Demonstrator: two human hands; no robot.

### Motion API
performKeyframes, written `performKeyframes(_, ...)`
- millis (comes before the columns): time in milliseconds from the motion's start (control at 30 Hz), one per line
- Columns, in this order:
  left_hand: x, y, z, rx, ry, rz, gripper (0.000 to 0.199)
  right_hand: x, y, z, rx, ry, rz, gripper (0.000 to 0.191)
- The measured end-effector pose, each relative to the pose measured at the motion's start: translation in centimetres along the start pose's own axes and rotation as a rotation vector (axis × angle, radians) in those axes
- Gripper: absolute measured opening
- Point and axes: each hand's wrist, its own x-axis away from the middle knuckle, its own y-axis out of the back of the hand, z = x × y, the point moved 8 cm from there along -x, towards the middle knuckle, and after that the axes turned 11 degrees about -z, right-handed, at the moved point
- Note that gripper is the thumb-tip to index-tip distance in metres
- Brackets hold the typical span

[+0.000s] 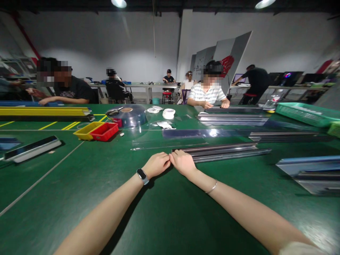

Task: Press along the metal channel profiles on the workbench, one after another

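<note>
A pair of long dark profile strips (pixel 225 151) lies on the green table in front of me, running off to the right. My right hand (pixel 183 163) is closed over their left end, with its fingers curled down around it. Close against it, my left hand (pixel 157 165) has its fingers bent and pressed together at the same end. Whatever those left fingertips hold is hidden. A clear plastic strip (pixel 148 146) lies just beyond my hands.
Past the strips are a red bin (pixel 105 131), a yellow bin (pixel 87 130), a roll of clear film (pixel 132 115) and a white tape roll (pixel 168 113). More profiles (pixel 313 173) lie at right, near a green basket (pixel 305 112). A co-worker (pixel 208 92) sits opposite.
</note>
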Motion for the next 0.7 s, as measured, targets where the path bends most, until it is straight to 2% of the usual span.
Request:
performKeyframes(200, 0.2, 0.5, 0.0, 0.028, 0.010, -0.016, 0.018, 0.3, -0.4, -0.2, 0.062, 0.012, 0.084, 0.038)
performKeyframes(367, 0.3, 0.5, 0.0, 0.046, 0.011, -0.010, 0.020, 0.7, -0.4, -1.4, 0.103, -0.012, 0.086, 0.042)
performKeyframes(500, 0.5, 0.6, 0.1, 0.073, 0.023, -0.019, 0.020, 1.2, -0.2, -3.1, 0.111, -0.034, 0.074, 0.042)
performKeyframes(700, 0.5, 0.7, 0.2, 0.091, 0.028, -0.039, 0.019, 2.7, 0.3, -7.4, 0.152, -0.076, 0.069, 0.041)
